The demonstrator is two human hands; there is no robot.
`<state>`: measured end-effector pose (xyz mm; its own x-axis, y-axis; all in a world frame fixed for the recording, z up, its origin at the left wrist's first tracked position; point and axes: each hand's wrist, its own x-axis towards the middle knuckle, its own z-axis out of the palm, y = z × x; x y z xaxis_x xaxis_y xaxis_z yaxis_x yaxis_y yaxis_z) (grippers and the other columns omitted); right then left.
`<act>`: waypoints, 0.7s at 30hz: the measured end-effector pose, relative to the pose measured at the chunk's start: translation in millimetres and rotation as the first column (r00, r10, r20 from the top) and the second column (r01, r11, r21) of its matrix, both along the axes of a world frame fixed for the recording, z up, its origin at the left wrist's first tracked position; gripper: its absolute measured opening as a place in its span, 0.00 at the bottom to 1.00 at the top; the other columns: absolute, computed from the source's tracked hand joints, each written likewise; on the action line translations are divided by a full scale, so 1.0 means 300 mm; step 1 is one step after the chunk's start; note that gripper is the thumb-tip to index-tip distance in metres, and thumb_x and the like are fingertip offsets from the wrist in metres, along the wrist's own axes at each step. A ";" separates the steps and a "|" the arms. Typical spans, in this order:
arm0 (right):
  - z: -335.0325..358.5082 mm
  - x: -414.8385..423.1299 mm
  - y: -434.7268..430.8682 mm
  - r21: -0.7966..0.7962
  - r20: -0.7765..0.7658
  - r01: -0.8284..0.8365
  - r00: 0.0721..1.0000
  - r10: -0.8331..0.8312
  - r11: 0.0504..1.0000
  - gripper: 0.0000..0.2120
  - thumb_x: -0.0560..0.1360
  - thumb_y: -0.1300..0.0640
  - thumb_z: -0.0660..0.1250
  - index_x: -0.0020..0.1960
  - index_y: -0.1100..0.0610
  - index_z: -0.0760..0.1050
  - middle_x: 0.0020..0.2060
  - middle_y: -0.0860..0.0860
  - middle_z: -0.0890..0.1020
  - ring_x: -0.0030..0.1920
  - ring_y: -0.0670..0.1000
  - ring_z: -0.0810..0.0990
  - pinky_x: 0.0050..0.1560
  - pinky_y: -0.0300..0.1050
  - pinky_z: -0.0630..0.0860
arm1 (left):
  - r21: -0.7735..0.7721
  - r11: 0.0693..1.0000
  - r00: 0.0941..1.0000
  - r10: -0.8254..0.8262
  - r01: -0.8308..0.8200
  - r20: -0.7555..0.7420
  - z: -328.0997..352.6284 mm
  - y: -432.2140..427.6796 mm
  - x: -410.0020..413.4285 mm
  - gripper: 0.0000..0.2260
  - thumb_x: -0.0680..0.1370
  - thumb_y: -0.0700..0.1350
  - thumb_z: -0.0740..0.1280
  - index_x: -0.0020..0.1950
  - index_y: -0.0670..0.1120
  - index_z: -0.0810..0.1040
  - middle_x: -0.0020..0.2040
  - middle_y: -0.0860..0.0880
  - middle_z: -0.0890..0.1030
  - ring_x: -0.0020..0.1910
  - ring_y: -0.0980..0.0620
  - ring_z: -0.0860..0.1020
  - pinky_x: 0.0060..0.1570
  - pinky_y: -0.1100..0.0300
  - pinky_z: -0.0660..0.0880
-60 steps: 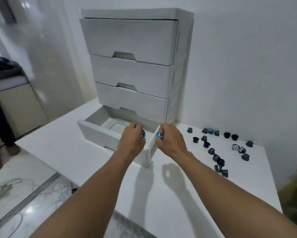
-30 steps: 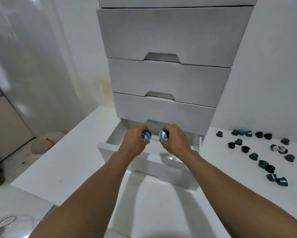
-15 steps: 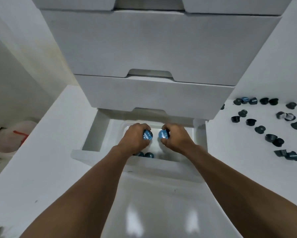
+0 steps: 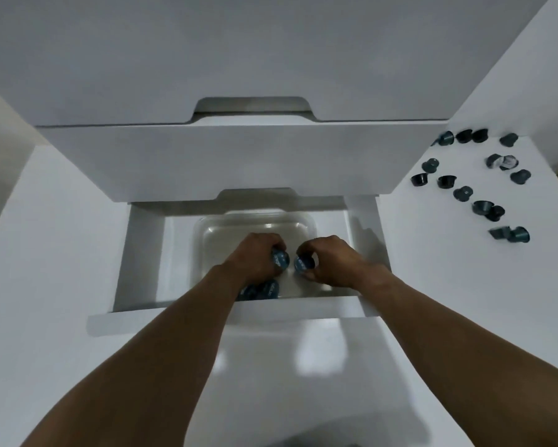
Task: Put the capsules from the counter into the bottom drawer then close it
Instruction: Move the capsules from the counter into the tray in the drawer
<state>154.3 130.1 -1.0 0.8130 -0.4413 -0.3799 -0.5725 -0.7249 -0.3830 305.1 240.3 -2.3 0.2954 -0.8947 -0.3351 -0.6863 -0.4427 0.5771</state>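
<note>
White counter (image 4: 448, 285) carried roughly fifteen loose capsules (image 4: 463, 192); inside the bottom drawer (image 4: 303, 309) your left hand (image 4: 255, 256) gripped one blue capsule (image 4: 279, 260), your right hand (image 4: 332, 259) gripped another.

Plain indoor room, probably domestic. A white plastic drawer unit (image 4: 239, 156) stood on a glossy white table (image 4: 45, 253) against a bare white wall (image 4: 545, 91). Small dark coffee capsules (image 4: 463, 192) lay scattered on the table's right side. The exact room type could not be told.

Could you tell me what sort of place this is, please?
Probably a home kitchen or utility corner: a white counter carries a small drawer unit, and coffee capsules lie scattered beside it.
</note>
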 end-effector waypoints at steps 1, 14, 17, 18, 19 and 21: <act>-0.004 0.000 0.001 -0.007 -0.007 -0.009 1.000 0.009 1.000 0.13 0.72 0.50 0.69 0.55 0.52 0.78 0.51 0.50 0.82 0.51 0.54 0.79 0.52 0.46 0.76 | 0.005 1.000 1.000 -0.010 0.010 -0.006 -0.006 -0.003 0.000 0.19 0.68 0.41 0.74 0.58 0.46 0.79 0.57 0.47 0.80 0.55 0.49 0.78 0.53 0.64 0.71; -0.014 0.009 -0.026 0.011 -0.045 -0.058 0.997 0.058 0.998 0.16 0.72 0.51 0.68 0.59 0.51 0.77 0.55 0.49 0.81 0.55 0.54 0.78 0.56 0.48 0.75 | 0.079 0.990 0.992 -0.113 0.118 -0.063 -0.054 -0.044 0.021 0.15 0.69 0.46 0.73 0.55 0.49 0.79 0.53 0.49 0.80 0.51 0.51 0.78 0.50 0.61 0.74; -0.012 0.010 -0.026 0.022 -0.051 -0.055 0.997 0.056 0.998 0.16 0.73 0.51 0.67 0.60 0.51 0.77 0.56 0.49 0.81 0.56 0.54 0.78 0.57 0.46 0.74 | 0.097 0.986 0.991 -0.132 0.135 -0.038 -0.066 -0.048 0.024 0.13 0.71 0.46 0.71 0.55 0.49 0.80 0.56 0.49 0.80 0.53 0.51 0.77 0.52 0.62 0.73; -0.013 0.010 -0.027 0.025 -0.054 -0.053 0.997 0.054 0.998 0.15 0.74 0.52 0.67 0.60 0.51 0.77 0.57 0.49 0.81 0.57 0.54 0.78 0.57 0.45 0.74 | 0.104 0.985 0.990 -0.134 0.138 -0.036 -0.067 -0.048 0.023 0.12 0.72 0.45 0.71 0.55 0.49 0.81 0.55 0.49 0.80 0.52 0.51 0.78 0.52 0.63 0.73; -0.014 0.010 -0.027 0.026 -0.057 -0.052 0.997 0.053 0.998 0.15 0.74 0.54 0.67 0.61 0.50 0.77 0.57 0.49 0.81 0.57 0.54 0.77 0.56 0.44 0.73 | 0.111 0.984 0.990 -0.133 0.137 -0.039 -0.069 -0.047 0.021 0.11 0.72 0.44 0.70 0.54 0.49 0.81 0.55 0.49 0.81 0.52 0.51 0.78 0.52 0.63 0.73; -0.018 0.007 -0.027 0.026 -0.068 -0.051 0.996 0.053 0.998 0.15 0.74 0.55 0.66 0.60 0.49 0.77 0.56 0.48 0.81 0.57 0.53 0.78 0.55 0.43 0.73 | 0.124 0.983 0.990 -0.130 0.135 -0.048 -0.072 -0.048 0.017 0.10 0.72 0.43 0.70 0.53 0.48 0.82 0.54 0.49 0.81 0.51 0.51 0.78 0.52 0.63 0.73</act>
